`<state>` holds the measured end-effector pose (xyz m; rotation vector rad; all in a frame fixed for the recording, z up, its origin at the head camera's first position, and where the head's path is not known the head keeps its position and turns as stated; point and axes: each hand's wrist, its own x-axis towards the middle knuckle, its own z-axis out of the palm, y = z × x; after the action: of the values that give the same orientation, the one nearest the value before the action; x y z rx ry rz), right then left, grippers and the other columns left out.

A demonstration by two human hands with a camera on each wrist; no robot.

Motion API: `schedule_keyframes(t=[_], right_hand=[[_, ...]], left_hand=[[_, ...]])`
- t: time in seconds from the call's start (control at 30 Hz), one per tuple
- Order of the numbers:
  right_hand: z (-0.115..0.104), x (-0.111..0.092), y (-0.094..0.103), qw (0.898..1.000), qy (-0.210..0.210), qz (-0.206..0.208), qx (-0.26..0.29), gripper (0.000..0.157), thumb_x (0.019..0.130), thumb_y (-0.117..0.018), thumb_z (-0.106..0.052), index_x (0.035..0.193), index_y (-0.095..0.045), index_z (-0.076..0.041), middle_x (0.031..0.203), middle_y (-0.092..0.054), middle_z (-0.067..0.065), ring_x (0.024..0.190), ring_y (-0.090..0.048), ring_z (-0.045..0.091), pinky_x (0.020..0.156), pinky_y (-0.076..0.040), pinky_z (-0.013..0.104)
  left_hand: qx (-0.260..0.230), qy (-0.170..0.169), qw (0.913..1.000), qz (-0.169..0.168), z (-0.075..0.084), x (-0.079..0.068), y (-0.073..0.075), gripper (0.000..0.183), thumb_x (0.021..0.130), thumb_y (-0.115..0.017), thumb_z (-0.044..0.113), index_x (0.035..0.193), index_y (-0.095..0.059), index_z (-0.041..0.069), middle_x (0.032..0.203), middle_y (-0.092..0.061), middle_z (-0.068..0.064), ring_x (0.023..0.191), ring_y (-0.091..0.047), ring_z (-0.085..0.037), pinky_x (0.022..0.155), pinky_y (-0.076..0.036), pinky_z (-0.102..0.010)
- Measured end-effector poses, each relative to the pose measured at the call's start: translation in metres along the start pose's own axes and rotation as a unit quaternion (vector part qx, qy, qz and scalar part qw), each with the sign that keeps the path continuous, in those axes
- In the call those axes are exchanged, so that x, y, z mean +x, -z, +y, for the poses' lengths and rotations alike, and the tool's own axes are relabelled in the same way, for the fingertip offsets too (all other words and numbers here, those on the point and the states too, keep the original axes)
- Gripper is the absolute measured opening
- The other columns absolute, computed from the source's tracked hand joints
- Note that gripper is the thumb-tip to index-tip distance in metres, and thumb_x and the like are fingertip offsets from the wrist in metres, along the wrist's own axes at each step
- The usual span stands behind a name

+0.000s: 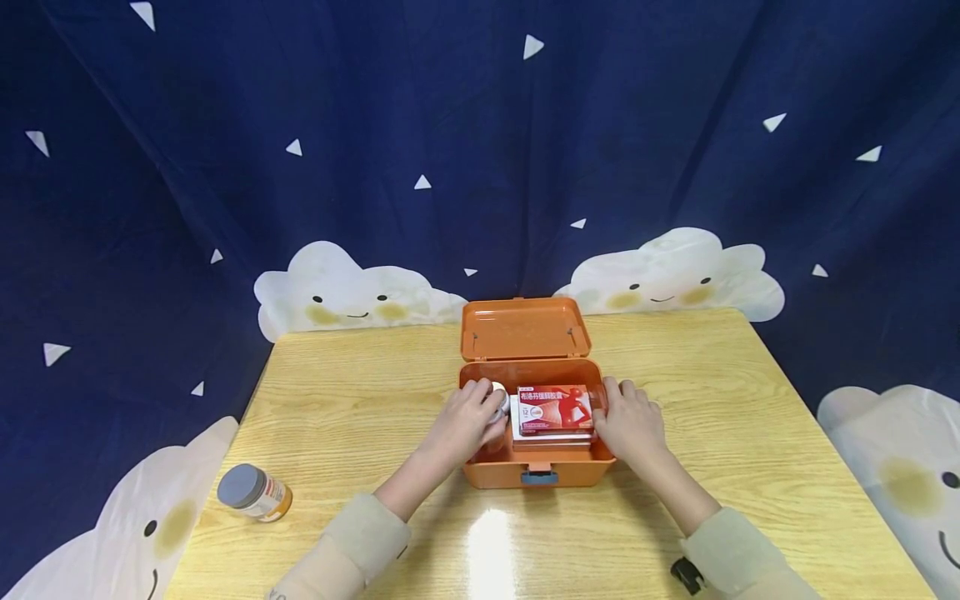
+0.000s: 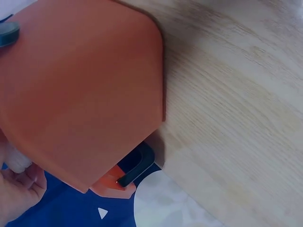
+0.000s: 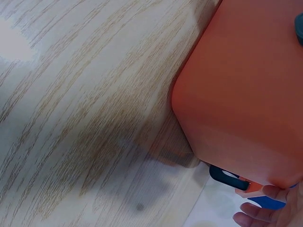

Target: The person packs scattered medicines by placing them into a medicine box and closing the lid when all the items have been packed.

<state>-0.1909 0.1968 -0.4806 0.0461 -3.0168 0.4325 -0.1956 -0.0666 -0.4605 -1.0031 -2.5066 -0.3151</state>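
Note:
An orange case (image 1: 487, 475) stands on the table with its lid (image 1: 525, 329) tipped back. Inside it, a red medicine box (image 1: 555, 408) lies on top of white cartons (image 1: 551, 444). At the case's left side my left hand (image 1: 468, 421) reaches in and holds a small white bottle (image 1: 498, 389), mostly covered by the fingers. My right hand (image 1: 633, 425) grips the right rim, its thumb inside beside the red box and its fingers over the outside. In the right wrist view, only part of that hand (image 3: 270, 208) shows, with loosely spread fingers.
A jar (image 1: 255, 493) with a grey lid stands at the left of the wooden table (image 1: 360, 375). A dark blue curtain (image 1: 480, 125) with white triangles and clouds hangs behind. A blue latch (image 1: 539, 477) is on the case's front.

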Motion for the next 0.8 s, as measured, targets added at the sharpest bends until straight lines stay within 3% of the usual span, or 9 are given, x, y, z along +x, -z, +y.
schedule_keyframes(t=[0.3, 0.8], right_hand=[[-0.0001, 0.0007, 0.0003, 1.000, -0.001, -0.005, -0.002, 0.046, 0.083, -0.053, -0.024, 0.123, -0.044, -0.002, 0.107, -0.049, 0.023, 0.093, -0.049, 0.041, 0.072, -0.038, 0.054], [0.0006, 0.0010, -0.0001, 1.000, -0.002, -0.008, 0.001, 0.047, 0.083, -0.053, -0.024, 0.124, -0.043, -0.002, 0.109, -0.049, 0.024, 0.095, -0.048, 0.041, 0.074, -0.038, 0.054]], left_hand=[[0.016, -0.004, 0.9986, -0.049, -0.0015, -0.0013, -0.0064, 0.021, 0.086, -0.059, 0.025, 0.099, -0.058, 0.010, 0.090, -0.048, -0.003, 0.077, -0.047, -0.018, 0.061, -0.042, -0.030], [0.055, 0.006, 0.9935, -0.099, 0.0004, -0.0015, -0.0103, 0.025, 0.083, -0.064, 0.029, 0.100, -0.057, 0.011, 0.094, -0.050, -0.004, 0.083, -0.050, -0.020, 0.066, -0.044, -0.031]])
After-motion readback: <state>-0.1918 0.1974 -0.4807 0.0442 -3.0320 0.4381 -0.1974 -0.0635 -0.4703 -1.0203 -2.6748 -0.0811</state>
